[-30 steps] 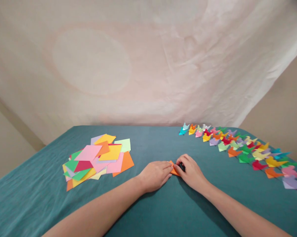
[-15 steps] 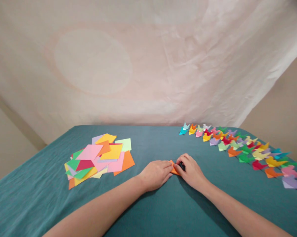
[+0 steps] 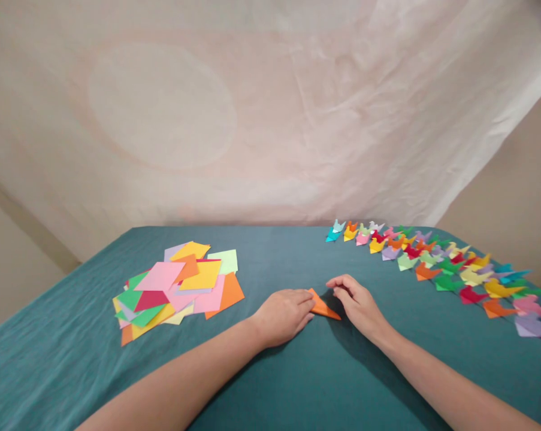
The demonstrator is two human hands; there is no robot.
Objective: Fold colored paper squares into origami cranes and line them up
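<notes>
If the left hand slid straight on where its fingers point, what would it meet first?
The narrow folded orange paper touching the left hand; beyond it, probably the right hand, though depth is unclear.

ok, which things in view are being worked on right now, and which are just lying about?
In work:
- orange folded paper, under the fingers of the left hand; right hand close beside it

Lying about, untouched:
- pile of coloured sheets, left
- rows of folded paper birds, right
</notes>
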